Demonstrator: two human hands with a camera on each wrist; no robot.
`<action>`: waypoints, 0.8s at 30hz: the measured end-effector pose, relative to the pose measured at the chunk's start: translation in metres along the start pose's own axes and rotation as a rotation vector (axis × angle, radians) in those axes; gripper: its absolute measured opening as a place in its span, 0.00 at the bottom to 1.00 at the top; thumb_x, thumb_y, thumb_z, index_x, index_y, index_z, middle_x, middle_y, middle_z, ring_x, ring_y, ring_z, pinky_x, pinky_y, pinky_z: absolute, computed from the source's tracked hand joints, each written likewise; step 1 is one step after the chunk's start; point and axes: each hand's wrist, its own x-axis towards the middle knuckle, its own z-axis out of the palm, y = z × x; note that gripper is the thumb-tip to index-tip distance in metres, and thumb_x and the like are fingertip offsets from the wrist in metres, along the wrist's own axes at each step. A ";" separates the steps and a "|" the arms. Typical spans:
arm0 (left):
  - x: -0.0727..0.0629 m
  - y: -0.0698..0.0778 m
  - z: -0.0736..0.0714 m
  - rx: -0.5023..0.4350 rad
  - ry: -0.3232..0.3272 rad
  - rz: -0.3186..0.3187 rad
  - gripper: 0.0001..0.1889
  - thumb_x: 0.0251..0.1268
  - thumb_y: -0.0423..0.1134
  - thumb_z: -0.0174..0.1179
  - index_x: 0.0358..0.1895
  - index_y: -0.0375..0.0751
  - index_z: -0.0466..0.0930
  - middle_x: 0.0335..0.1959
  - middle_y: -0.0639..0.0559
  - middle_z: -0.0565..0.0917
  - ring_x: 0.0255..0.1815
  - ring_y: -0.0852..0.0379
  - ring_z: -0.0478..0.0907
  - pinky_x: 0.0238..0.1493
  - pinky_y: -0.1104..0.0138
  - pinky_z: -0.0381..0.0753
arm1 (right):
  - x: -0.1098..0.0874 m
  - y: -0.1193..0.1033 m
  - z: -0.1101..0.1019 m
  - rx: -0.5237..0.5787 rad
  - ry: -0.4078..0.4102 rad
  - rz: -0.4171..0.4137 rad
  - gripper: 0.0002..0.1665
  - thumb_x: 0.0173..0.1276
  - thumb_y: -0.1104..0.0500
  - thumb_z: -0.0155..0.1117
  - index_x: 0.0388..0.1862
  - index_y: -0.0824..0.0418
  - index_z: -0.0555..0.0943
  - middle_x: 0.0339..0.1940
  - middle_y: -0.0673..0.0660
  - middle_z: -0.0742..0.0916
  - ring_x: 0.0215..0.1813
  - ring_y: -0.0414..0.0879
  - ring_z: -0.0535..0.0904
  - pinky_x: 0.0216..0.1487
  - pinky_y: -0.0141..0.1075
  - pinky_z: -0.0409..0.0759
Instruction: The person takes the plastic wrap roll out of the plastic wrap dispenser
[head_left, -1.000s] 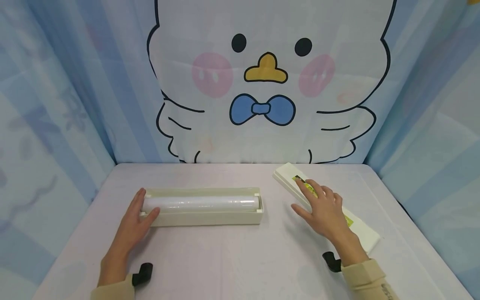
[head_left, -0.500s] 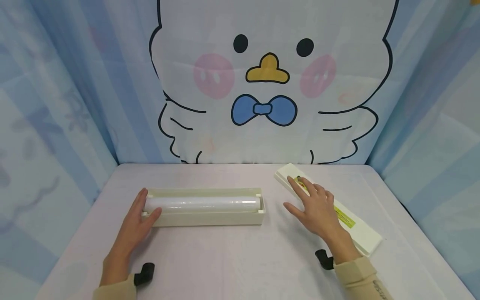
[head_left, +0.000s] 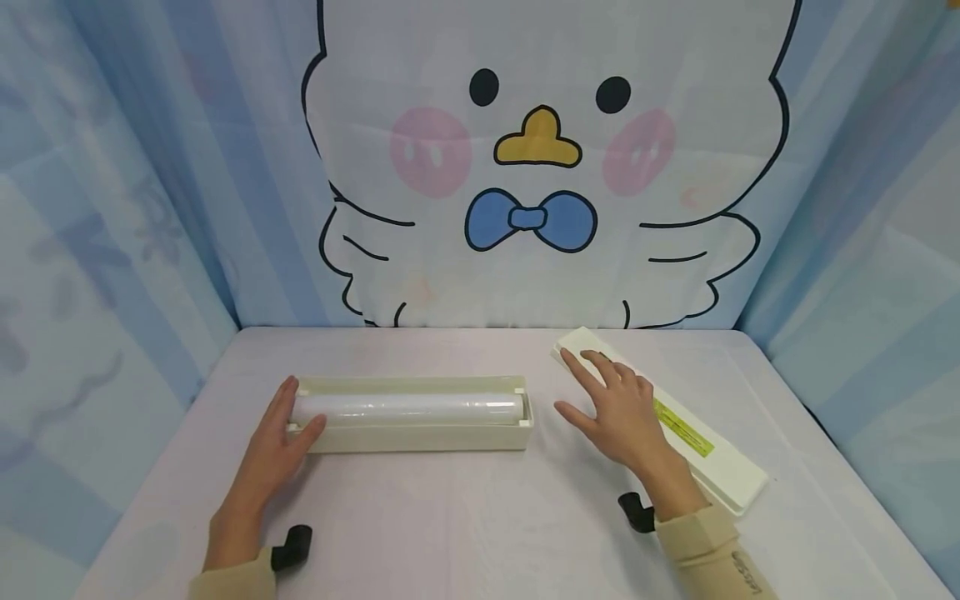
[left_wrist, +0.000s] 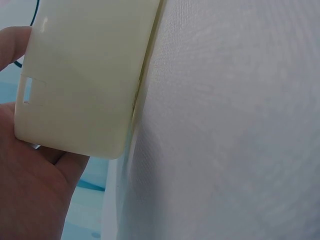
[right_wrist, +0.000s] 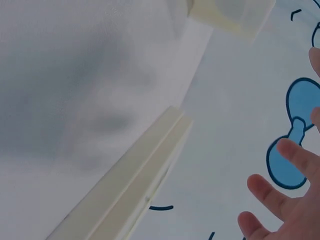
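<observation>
Two hands, well apart: one clasping an open box, one free above its apparent lid.

By the left hand (head_left: 267,458), the nearest end of the box (head_left: 420,440) is held between thumb and fingers, presumably so that sliding on the table (head_left: 465,525) is prevented. Inside, from the left hand toward the right, a white roll (head_left: 412,408) is laid lengthwise, likely confined by the walls. Nothing is grasped by the right hand (head_left: 624,421): its fingers are spread and, in the right wrist view, shown apart from the lid (head_left: 731,473). Beneath that hand and out past its wrist, the lid is laid slantwise, yellow label (head_left: 684,427) upward, probably so that the box is left uncovered.
</observation>
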 end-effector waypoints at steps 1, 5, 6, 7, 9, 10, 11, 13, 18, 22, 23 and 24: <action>0.000 0.000 0.000 0.001 0.000 0.000 0.46 0.76 0.51 0.56 0.81 0.30 0.38 0.81 0.31 0.41 0.80 0.33 0.37 0.75 0.39 0.41 | 0.001 -0.001 0.000 0.006 0.002 -0.006 0.44 0.71 0.40 0.63 0.81 0.44 0.60 0.75 0.59 0.68 0.69 0.68 0.64 0.64 0.67 0.59; 0.000 0.001 0.000 0.010 0.004 -0.004 0.45 0.77 0.51 0.56 0.80 0.30 0.39 0.81 0.31 0.42 0.80 0.32 0.38 0.75 0.39 0.41 | 0.004 -0.006 0.001 0.018 -0.004 -0.013 0.44 0.71 0.40 0.64 0.82 0.43 0.59 0.75 0.60 0.68 0.70 0.69 0.64 0.64 0.68 0.59; 0.000 0.001 0.000 0.011 0.003 -0.006 0.45 0.77 0.51 0.56 0.81 0.30 0.39 0.81 0.31 0.42 0.80 0.32 0.38 0.75 0.40 0.41 | 0.005 -0.008 0.001 0.021 -0.008 -0.012 0.45 0.71 0.40 0.64 0.82 0.43 0.59 0.75 0.60 0.68 0.70 0.69 0.64 0.64 0.69 0.59; 0.000 0.001 0.000 0.011 0.002 -0.008 0.45 0.77 0.51 0.56 0.81 0.31 0.39 0.81 0.31 0.42 0.80 0.33 0.38 0.75 0.40 0.41 | 0.006 -0.010 0.001 0.020 -0.011 -0.016 0.45 0.71 0.40 0.64 0.82 0.43 0.59 0.75 0.60 0.68 0.70 0.69 0.64 0.64 0.69 0.59; 0.000 0.001 0.000 0.011 -0.002 -0.013 0.46 0.77 0.51 0.56 0.81 0.31 0.38 0.81 0.32 0.41 0.80 0.33 0.37 0.75 0.40 0.41 | 0.007 -0.012 0.001 0.024 -0.025 -0.018 0.45 0.71 0.40 0.63 0.82 0.43 0.58 0.76 0.59 0.68 0.71 0.68 0.63 0.65 0.69 0.59; 0.000 0.001 0.000 0.009 -0.005 -0.015 0.46 0.77 0.52 0.56 0.81 0.31 0.38 0.81 0.32 0.41 0.80 0.33 0.37 0.75 0.40 0.41 | 0.008 -0.013 0.001 0.025 -0.031 -0.022 0.45 0.72 0.40 0.63 0.82 0.43 0.58 0.76 0.59 0.68 0.71 0.68 0.63 0.65 0.68 0.58; 0.000 0.001 0.000 0.008 -0.007 -0.017 0.46 0.77 0.52 0.56 0.81 0.32 0.38 0.81 0.32 0.41 0.80 0.34 0.37 0.75 0.40 0.41 | 0.009 -0.014 0.001 0.025 -0.034 -0.028 0.44 0.72 0.40 0.63 0.82 0.43 0.58 0.76 0.59 0.68 0.71 0.67 0.63 0.65 0.68 0.58; 0.000 0.001 0.000 0.004 -0.008 -0.020 0.46 0.76 0.52 0.56 0.81 0.32 0.38 0.81 0.33 0.41 0.81 0.34 0.37 0.75 0.39 0.41 | 0.011 -0.015 0.002 0.027 -0.035 -0.043 0.44 0.72 0.40 0.63 0.82 0.43 0.58 0.76 0.59 0.68 0.71 0.68 0.64 0.65 0.68 0.58; 0.000 0.000 0.000 0.000 -0.011 -0.020 0.46 0.77 0.52 0.55 0.81 0.32 0.38 0.82 0.33 0.41 0.81 0.34 0.36 0.75 0.39 0.41 | 0.015 -0.018 0.005 0.028 -0.034 -0.062 0.44 0.72 0.40 0.63 0.82 0.43 0.58 0.76 0.59 0.69 0.71 0.69 0.64 0.65 0.69 0.58; 0.000 -0.001 0.000 0.004 -0.014 -0.023 0.46 0.77 0.52 0.55 0.81 0.32 0.38 0.82 0.33 0.40 0.81 0.34 0.36 0.75 0.39 0.41 | 0.017 -0.022 0.005 0.027 -0.063 -0.064 0.45 0.72 0.39 0.63 0.82 0.42 0.57 0.77 0.59 0.68 0.72 0.69 0.63 0.67 0.70 0.56; 0.000 -0.001 0.000 0.005 -0.015 -0.025 0.46 0.77 0.52 0.55 0.81 0.32 0.37 0.82 0.33 0.40 0.81 0.34 0.36 0.75 0.39 0.41 | 0.018 -0.023 0.005 0.026 -0.068 -0.069 0.45 0.72 0.39 0.63 0.83 0.42 0.57 0.77 0.59 0.68 0.72 0.69 0.63 0.68 0.70 0.55; 0.000 -0.001 0.000 0.007 -0.014 -0.024 0.46 0.77 0.52 0.55 0.81 0.32 0.37 0.82 0.33 0.40 0.81 0.34 0.36 0.75 0.39 0.41 | 0.018 -0.024 0.005 0.027 -0.069 -0.074 0.45 0.72 0.39 0.63 0.83 0.43 0.57 0.76 0.59 0.68 0.72 0.68 0.63 0.68 0.69 0.55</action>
